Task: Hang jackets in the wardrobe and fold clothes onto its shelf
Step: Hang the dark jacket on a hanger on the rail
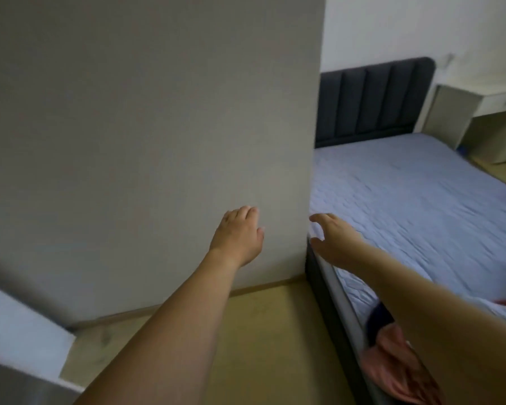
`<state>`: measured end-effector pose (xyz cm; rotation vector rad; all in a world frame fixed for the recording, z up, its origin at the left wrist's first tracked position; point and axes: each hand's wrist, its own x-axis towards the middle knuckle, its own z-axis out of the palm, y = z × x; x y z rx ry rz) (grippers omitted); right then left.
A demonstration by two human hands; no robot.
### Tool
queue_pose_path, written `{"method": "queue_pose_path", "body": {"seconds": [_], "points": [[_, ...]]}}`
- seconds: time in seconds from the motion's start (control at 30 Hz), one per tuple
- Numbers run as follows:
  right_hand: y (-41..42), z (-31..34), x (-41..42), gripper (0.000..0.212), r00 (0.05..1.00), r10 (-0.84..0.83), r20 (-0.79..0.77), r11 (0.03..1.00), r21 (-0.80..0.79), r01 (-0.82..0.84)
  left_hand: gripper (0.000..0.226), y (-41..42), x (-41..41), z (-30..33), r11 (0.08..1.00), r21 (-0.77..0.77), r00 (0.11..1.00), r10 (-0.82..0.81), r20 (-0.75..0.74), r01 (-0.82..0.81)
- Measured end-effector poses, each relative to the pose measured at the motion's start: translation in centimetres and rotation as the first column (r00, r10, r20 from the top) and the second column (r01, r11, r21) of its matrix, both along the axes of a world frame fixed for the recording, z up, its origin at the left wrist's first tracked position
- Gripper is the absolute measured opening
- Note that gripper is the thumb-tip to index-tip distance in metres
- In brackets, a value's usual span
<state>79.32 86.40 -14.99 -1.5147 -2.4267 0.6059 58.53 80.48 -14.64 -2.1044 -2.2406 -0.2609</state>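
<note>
Head view: near to far.
Clothes: pink garment [392, 355] bunched at bed's near edge, under right forearm; long axis unclear.
Left hand [238, 233]: relaxed, empty, against wardrobe panel [146, 135].
Right hand [332, 239]: fingers spread, empty, beside panel's vertical edge.
Bed [421, 206]: blue sheet, headboard [371, 97] far.

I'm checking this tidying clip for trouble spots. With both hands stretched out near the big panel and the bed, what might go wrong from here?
1. The right hand is open at the panel's edge, beside the bed; fingers might get pinched if that panel swings.
2. The left hand lies against the plain panel face with no handle visible, so it may slip.
3. The pink garment sits at the bed's edge and might slide to the floor.
</note>
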Motion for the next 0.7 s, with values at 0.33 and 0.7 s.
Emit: {"method": "queue_pose_path", "body": {"seconds": [0.33,0.7], "points": [[7.8,-5.0,29.7,0.055,0.982,-0.161,0.099,0.959,-0.22,0.18,0.052,9.3,25.2,-4.8,0.992,-0.102,0.997,-0.076,0.026,0.078],[17.0,-11.5,55.7,0.056,0.948,-0.303,0.094,0.91,-0.268,0.317,0.051,22.6,51.1,-12.6,0.957,-0.248,0.982,-0.114,0.151,0.149]]}}
